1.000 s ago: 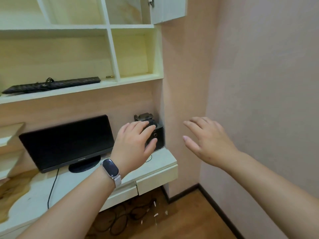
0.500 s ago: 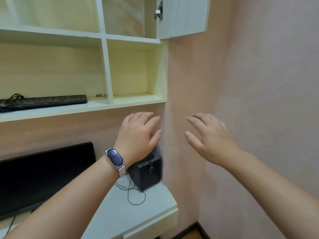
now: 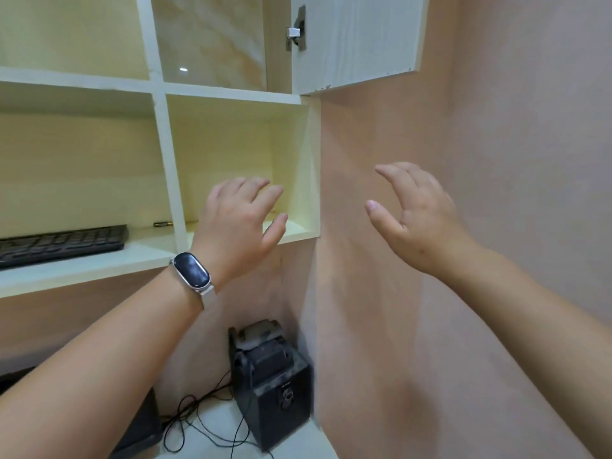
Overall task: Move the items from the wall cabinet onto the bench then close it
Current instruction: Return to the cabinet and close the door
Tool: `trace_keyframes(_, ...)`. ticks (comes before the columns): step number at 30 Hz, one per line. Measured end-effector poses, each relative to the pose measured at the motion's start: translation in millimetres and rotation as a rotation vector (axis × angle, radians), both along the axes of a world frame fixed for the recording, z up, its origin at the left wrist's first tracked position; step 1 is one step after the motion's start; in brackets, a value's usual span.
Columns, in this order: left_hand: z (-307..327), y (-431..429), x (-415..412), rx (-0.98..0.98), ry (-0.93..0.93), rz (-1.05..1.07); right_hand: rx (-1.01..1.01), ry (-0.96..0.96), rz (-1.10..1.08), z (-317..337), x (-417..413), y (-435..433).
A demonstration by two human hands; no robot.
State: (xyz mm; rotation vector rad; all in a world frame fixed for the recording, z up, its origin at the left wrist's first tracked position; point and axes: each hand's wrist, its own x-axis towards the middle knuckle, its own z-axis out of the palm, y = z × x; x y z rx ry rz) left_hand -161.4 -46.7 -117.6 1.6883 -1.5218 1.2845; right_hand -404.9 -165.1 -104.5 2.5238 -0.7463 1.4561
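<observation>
1. Top of the view, there's the wall cabinet (image 3: 212,41), its door (image 3: 357,38) swung wide to the right with the hinge (image 3: 295,32) showing. The part of the inside I can see holds nothing, though the upper part is cut off from sight
2. Down on the bench (image 3: 298,448) a black box (image 3: 275,379) stands upright, tucked into the corner against the pink wall (image 3: 381,293), with a thin cable (image 3: 198,422) looping just beside it. My guess is that this box is what came out of the cabinet
3. The left hand (image 3: 238,223) hovers in front of the open cubby (image 3: 231,144) below the cabinet. Its fingers are spread and lightly bent, gripping nothing, and there's a wrist band (image 3: 192,271) on that arm
4. The right hand (image 3: 417,223) hangs in front of the wall, below the door's lower edge and not touching it. Fingers apart, thumb out, nothing in it either
5. With both hands empty and the box on the bench, the unloading looks done to me, so the closing is the step in hand
6. The next move calls for a reach up to the door's free right edge. From there it wants one steady swing leftward across the opening until it sits flat, with fingers kept away from the hinge side
7. Further out, a keyboard (image 3: 63,243) lies on the long shelf to the left, a small battery-like stick (image 3: 163,223) sits near the divider, and a dark screen (image 3: 139,425) peeks in at the bottom
</observation>
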Motion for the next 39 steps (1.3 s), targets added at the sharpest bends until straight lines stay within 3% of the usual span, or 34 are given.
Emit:
trace_keyframes(14, 92, -86, 49, -0.11, -0.219, 0.255, 0.058, -0.364, 0.503, 93, 54, -122)
trace_keyframes(19, 104, -89, 64, -0.124, -0.238, 0.367, -0.106, -0.431, 0.796, 116, 72, -136)
trace_keyframes(27, 107, -74, 97, -0.093, -0.372, 0.415, -0.325, -0.408, 0.883, 122, 91, -130)
trace_keyframes(30, 109, -63, 110, -0.002, -0.451, 0.42, -0.465, -0.354, 0.799, 127, 103, -120)
trace_keyframes(39, 109, -46, 117, 0.096, -0.504, 0.406, -0.595, -0.191, 0.714, 141, 162, -85)
